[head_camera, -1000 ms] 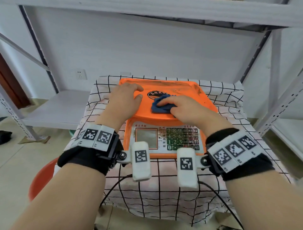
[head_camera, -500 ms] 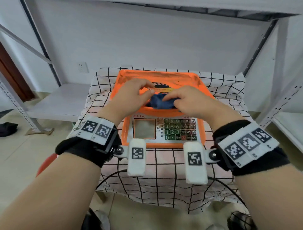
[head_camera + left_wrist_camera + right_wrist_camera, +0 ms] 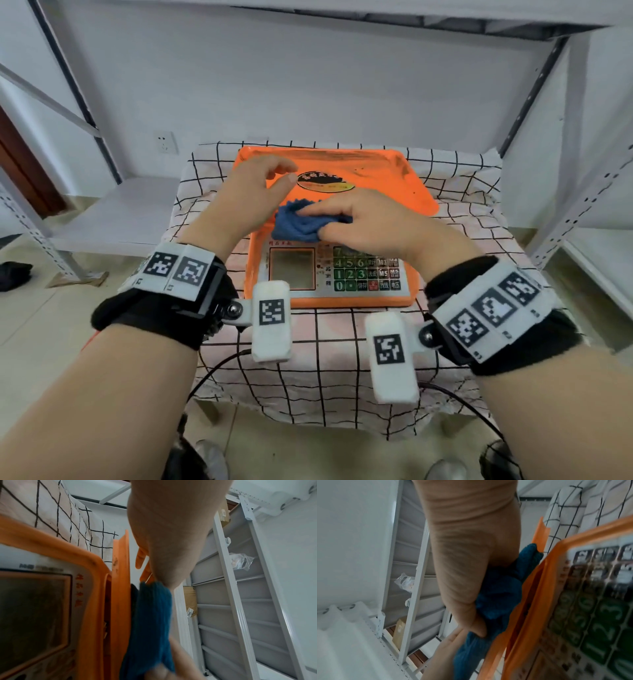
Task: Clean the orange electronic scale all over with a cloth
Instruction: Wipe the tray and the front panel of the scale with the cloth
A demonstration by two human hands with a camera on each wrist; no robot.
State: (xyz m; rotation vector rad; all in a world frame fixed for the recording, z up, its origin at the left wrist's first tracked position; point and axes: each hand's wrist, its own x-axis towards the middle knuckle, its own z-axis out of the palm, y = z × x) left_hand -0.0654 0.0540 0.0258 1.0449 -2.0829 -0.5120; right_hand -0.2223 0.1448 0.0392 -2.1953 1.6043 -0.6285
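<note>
wiping the orange scale's front lip, where platter meets keypad

right hand (image 3: 359, 219) is pinching the blue cloth (image 3: 301, 224) at the near platter edge of the scale (image 3: 394, 185), likely reaching the seam; left hand (image 3: 246, 195) is hovering loose-fingered, holding nothing, beside it on the checked surface (image 3: 342, 370).

A glossy orange plastic electronic scale (image 3: 387, 178), its smooth weighing pan smudged with dark grime, sits on a matt, creased white fabric cover with a black grid (image 3: 342, 370). A nubby blue terry cloth (image 3: 301, 226) (soft and wrinkled) lies bunched on the pan's front edge. Behind stands matt grey painted metal shelving (image 3: 579, 192).
</note>
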